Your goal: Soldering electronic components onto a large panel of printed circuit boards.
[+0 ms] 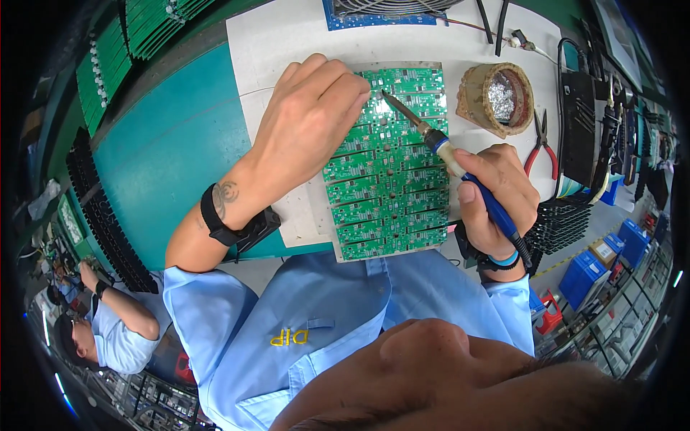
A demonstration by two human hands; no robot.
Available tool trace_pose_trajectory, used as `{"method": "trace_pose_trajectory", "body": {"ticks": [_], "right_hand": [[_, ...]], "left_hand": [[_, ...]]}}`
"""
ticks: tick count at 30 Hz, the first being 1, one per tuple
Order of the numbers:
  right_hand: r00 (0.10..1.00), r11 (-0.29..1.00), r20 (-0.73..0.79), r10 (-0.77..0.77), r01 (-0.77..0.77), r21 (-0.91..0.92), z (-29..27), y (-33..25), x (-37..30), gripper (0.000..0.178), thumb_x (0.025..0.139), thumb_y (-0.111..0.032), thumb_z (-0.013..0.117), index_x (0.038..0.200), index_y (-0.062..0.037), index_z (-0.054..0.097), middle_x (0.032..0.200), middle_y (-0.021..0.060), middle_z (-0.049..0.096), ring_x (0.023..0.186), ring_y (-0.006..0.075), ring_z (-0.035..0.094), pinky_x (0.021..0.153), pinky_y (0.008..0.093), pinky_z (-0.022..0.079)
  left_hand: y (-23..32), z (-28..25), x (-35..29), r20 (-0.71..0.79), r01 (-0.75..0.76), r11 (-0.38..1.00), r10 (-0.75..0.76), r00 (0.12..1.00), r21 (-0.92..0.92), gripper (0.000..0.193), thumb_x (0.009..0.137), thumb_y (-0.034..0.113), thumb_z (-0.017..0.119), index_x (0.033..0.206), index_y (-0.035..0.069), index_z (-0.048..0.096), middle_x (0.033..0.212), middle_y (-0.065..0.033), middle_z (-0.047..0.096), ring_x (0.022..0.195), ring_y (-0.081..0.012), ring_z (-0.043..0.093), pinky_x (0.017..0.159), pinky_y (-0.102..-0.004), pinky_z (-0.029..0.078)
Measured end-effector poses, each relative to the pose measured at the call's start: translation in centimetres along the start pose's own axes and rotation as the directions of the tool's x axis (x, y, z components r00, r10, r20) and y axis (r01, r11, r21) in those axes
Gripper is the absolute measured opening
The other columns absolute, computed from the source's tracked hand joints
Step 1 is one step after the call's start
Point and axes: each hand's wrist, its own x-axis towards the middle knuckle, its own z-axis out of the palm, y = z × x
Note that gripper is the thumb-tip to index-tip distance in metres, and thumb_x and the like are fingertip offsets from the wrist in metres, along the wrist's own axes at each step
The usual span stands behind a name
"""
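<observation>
A green circuit-board panel (417,183), made up of several small boards, lies on a white sheet (291,43) at the table's front edge. My right hand (507,194) grips a soldering iron (437,141) with a blue and pale handle. Its tip points at the panel's upper part; whether it touches cannot be made out. My left hand (305,118) is closed in a pinch over the panel's top left corner, close to the iron's tip. A thin solder wire (255,91) runs in from the left to this hand; my fingers hide its end.
Right of the panel stands a brownish pot (471,100) with silvery bits inside, beside red-handled pliers (543,147). A fan guard (388,6) is at the back. Green boards (104,72) stand racked at far left. Another person (122,323) sits at lower left.
</observation>
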Motion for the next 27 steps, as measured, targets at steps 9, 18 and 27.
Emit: {"method": "trace_pose_trajectory", "body": {"ticks": [9,18,27], "right_hand": [[1.000,1.000,-0.005,0.007,-0.007,-0.008,0.0,-0.2,0.0,0.027,0.085,-0.002,0.075,0.112,0.0036,0.078,0.090,0.0127,0.075,0.078,0.0274,0.069,0.079,0.0377,0.052],[0.999,0.999,-0.031,0.031,-0.031,-0.013,-0.9,-0.4,-0.8,0.026,0.089,-0.004,0.072,0.113,0.0066,0.075,0.088,0.0157,0.074,0.079,0.0277,0.066,0.076,0.0361,0.052],[0.997,1.000,-0.083,-0.002,0.001,-0.010,-0.7,-0.6,-0.5,0.026,0.088,-0.001,0.071,0.113,0.0066,0.075,0.091,0.0170,0.074,0.081,0.0277,0.066,0.075,0.0353,0.052]], "left_hand": [[0.1,0.1,0.1,0.006,-0.010,1.000,0.010,1.000,-0.013,0.015,0.083,0.001,0.080,0.093,0.005,0.069,0.089,-0.0066,0.064,0.085,-0.0272,0.060,0.075,-0.0393,0.047],[0.5,-2.4,0.5,-0.127,-0.012,0.992,0.028,0.991,0.123,0.014,0.086,0.003,0.078,0.093,0.005,0.066,0.087,-0.0089,0.063,0.079,-0.0269,0.062,0.067,-0.0401,0.049],[0.2,-4.7,1.6,-0.022,0.243,0.969,-0.245,0.969,-0.049,0.014,0.091,0.005,0.075,0.098,0.001,0.063,0.085,-0.0141,0.061,0.074,-0.0328,0.065,0.064,-0.0425,0.053]]}}
